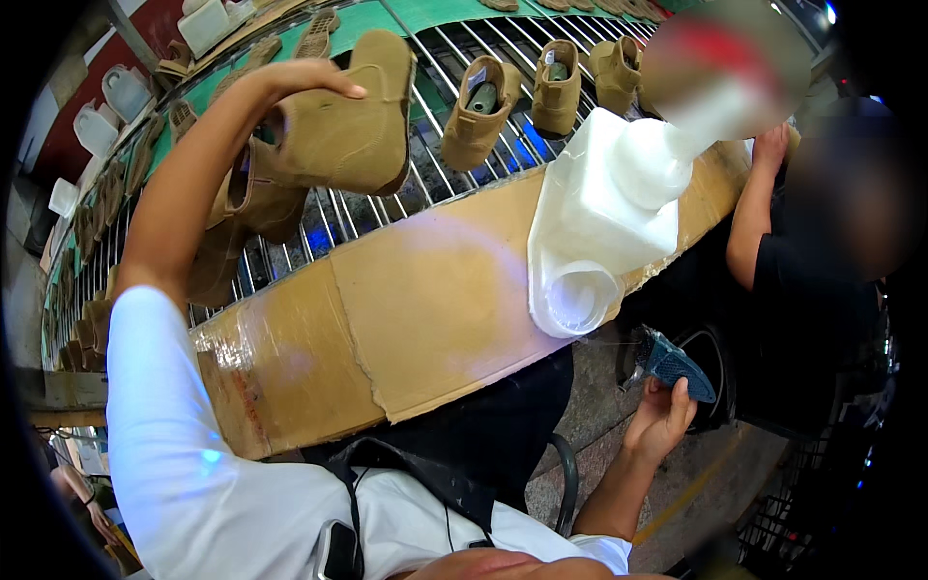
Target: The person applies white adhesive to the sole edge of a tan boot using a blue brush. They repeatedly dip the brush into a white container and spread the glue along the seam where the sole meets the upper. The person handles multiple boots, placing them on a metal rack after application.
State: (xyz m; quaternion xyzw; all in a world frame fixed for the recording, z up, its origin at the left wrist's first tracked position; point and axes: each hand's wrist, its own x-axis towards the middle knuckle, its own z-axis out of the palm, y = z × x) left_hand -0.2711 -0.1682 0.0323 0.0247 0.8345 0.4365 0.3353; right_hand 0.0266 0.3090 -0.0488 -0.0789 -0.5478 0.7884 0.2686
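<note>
At the upper left, my left hand [314,79] is closed on a tan ankle boot [353,135] above a metal rack. The thumb lies on the boot's side, and its other fingers are mostly hidden. Low on the right, my right hand [662,420] pinches a dark teal, textured insole-shaped piece [677,365] by its lower edge. Something clear and shiny, like plastic film, hangs at one end of it. More tan boots stand just below and left of the held boot, partly covered by my arm.
A cardboard-covered ledge [435,280] runs before me. On it stands a white plastic container [619,193] with a round cup [578,295]. Tan boots [478,111] line the wire rack [338,213]. Another person's arm [749,227] is at the right.
</note>
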